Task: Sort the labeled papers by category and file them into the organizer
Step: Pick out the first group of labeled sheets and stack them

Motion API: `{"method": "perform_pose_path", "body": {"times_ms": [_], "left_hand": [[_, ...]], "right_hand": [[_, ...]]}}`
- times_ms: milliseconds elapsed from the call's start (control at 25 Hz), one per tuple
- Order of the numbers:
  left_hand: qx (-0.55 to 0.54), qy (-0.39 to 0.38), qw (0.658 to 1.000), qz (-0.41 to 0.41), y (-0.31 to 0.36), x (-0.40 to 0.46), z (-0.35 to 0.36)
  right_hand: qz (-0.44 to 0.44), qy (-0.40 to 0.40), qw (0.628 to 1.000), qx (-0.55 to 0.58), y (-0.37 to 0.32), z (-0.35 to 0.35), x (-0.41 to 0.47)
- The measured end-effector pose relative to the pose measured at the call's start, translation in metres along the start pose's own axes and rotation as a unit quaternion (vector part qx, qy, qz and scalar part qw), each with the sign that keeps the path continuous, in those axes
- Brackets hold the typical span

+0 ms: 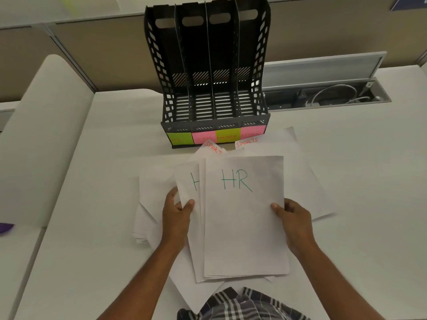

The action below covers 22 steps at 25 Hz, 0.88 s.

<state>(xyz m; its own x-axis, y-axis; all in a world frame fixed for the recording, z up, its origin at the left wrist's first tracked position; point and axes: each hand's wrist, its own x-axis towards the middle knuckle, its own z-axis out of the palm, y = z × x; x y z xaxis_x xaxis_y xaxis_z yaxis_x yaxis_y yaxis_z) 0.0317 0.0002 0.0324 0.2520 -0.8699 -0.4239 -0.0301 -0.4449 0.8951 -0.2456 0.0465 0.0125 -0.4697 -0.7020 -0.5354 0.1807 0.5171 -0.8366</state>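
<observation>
A black four-slot organizer (pixel 208 65) stands at the back of the white table, its slots holding no papers. Green and pink sticky labels (pixel 180 138) line its front; the leftmost reads HR. In front of me both hands hold white sheets marked HR in green. My right hand (pixel 293 224) grips the top HR paper (pixel 245 215) at its right edge. My left hand (pixel 176 218) pinches a second HR sheet (pixel 187 181) that pokes out to the left. Two papers marked SPORTS (pixel 247 142) in orange lie behind them, near the organizer.
More white sheets (pixel 150 181) are spread loosely on the table (pixel 346 227) under and around the held stack. An open cable tray (pixel 323 95) with wires runs at the back right. A purple object (pixel 5 227) shows at the far left edge.
</observation>
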Motion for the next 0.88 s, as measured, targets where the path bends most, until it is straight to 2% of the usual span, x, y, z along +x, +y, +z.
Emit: {"method": "perform_pose_path", "body": {"times_ms": [80,160,320,520,760,880], "left_hand": [[0.034,-0.021,0.998,0.054,-0.001,0.000,0.000],[0.044,-0.026,0.996,0.070,-0.003,0.000,0.004],[0.040,-0.024,0.998,0.041,-0.001,0.001,0.009],[0.055,-0.005,0.998,0.015,0.003,0.008,0.008],[0.018,0.010,1.000,0.008,0.007,0.014,0.000],[0.037,0.012,0.998,0.052,0.011,0.013,-0.001]], "right_hand": [[-0.014,0.004,1.000,0.018,-0.001,-0.004,0.004],[-0.034,-0.002,0.999,0.014,-0.002,-0.002,0.006],[-0.047,-0.007,0.999,0.006,0.001,0.006,0.007],[-0.026,-0.053,0.998,0.004,0.006,0.002,0.005],[-0.013,0.030,0.999,0.027,-0.007,-0.032,0.015],[-0.017,0.020,0.999,0.027,-0.014,-0.050,0.019]]}}
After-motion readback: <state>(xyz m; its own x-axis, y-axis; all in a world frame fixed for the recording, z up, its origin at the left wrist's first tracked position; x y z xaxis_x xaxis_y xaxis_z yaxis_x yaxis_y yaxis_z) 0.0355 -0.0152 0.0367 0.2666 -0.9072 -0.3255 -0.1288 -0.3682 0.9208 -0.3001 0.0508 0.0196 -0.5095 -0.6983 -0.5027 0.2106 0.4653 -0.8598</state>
